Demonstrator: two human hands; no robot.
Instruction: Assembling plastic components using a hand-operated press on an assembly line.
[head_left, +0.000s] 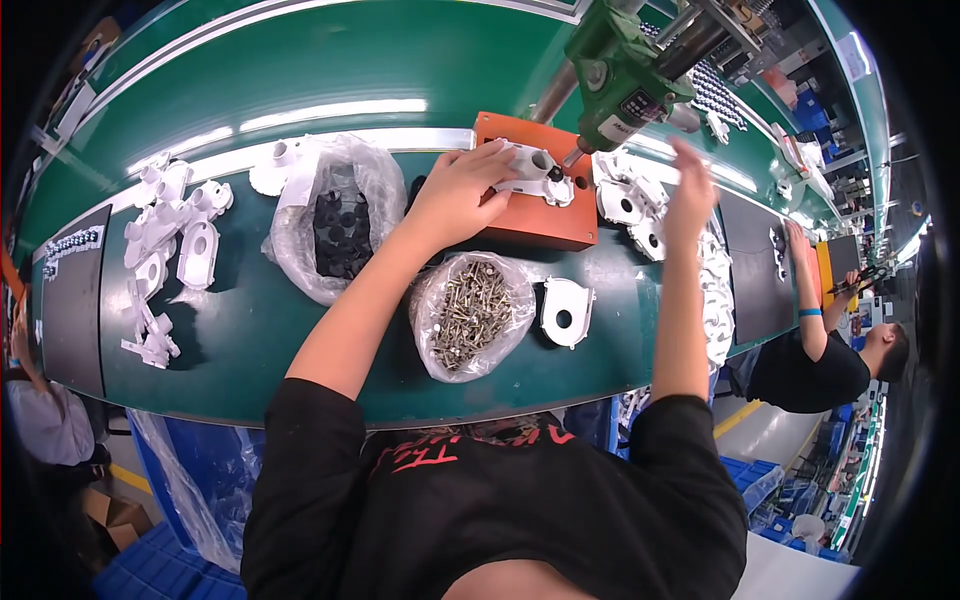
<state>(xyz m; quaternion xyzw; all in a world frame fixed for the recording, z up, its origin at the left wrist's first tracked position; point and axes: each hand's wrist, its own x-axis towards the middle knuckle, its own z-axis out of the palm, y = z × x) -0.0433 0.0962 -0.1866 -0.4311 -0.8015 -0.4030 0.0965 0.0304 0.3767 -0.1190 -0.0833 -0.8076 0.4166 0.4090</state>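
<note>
My left hand [462, 195] is closed on a white plastic housing [538, 165] lying on an orange block [548, 222]. Its fingers reach over the far side, with the thumb on the near side. A small dark piece shows on the housing, just under the tip of a green bench machine [625, 90] that looks like a drill press or screwdriving head. To the right of the machine, my right hand [690, 195] is raised over the white parts. Motion blurs its fingers, so whether anything is in them cannot be made out.
A clear bag of metal screws [470, 312] and another of black plastic pieces [343, 235] stand on the green table. One white housing [567, 312] lies near the screws. White parts are heaped at left [160, 235] and right [717, 295]. A co-worker [820, 360] works at far right.
</note>
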